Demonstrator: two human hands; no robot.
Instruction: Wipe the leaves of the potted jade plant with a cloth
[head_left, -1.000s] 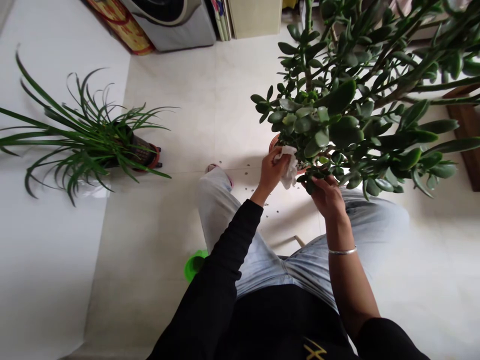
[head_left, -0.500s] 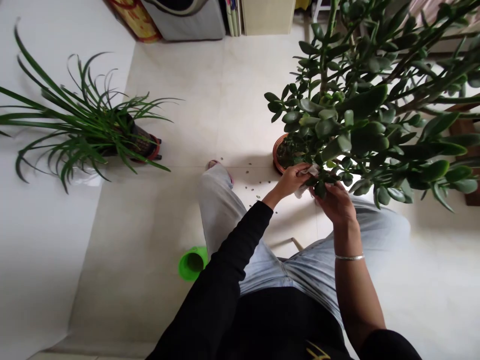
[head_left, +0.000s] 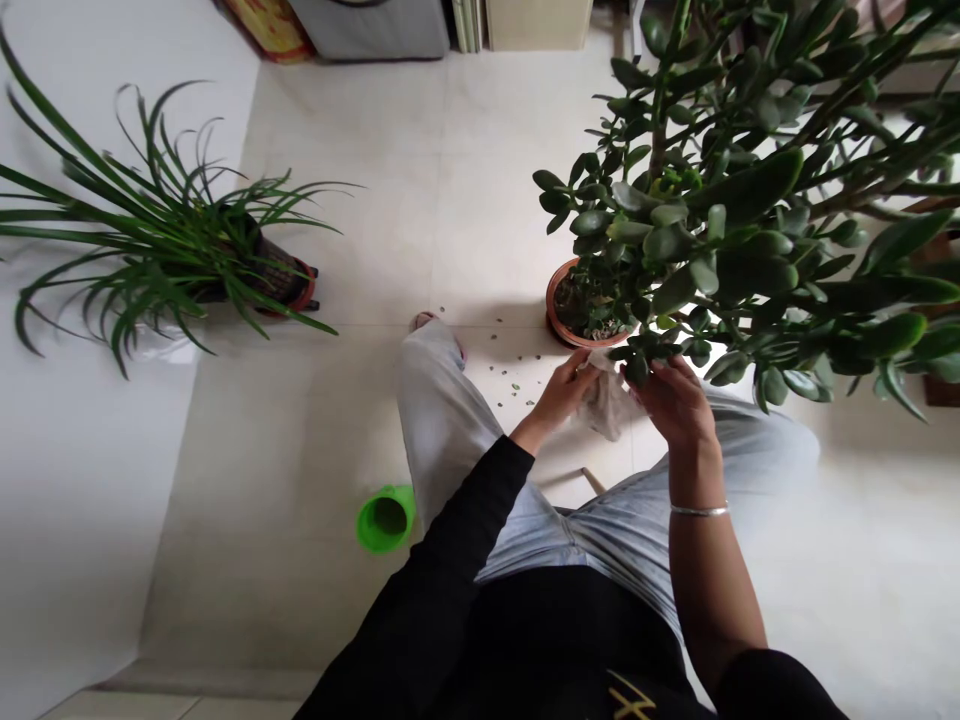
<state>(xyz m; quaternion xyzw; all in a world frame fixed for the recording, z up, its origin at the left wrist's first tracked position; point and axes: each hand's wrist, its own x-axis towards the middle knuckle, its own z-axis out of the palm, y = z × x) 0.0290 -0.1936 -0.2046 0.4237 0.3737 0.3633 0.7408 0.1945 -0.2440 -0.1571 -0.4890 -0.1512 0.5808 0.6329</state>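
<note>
While both hands meet just in front of the pot, the left hand (head_left: 559, 395) has its fingers curled closed on a crumpled cloth (head_left: 606, 402), whose pale folds hang below the grip. The right hand (head_left: 675, 405) is half open, its fingers curved up toward the lowest leaves of the jade plant (head_left: 739, 190). They seem to touch a leaf cluster there, but whether they have hold of it I cannot tell. The cloth lies just beside those leaves, between the two hands.

The plant stands in a round terracotta pot (head_left: 559, 315) toward the right side of the tiled floor (head_left: 390, 170), its crown spreading up and right, well above the hands. Only the low front leaves are within the hands' reach; most of the crown is untouched by either hand. The pictures do not show how many leaves have been handled, or how many remain.

Small green specks (head_left: 510, 370) lie scattered on the floor to the left of the pot, near the person's foot (head_left: 427, 322). A green cup (head_left: 386, 520) lies near the left leg, and a spider plant (head_left: 150, 240) stands in its own pot toward the floor's left edge
</note>
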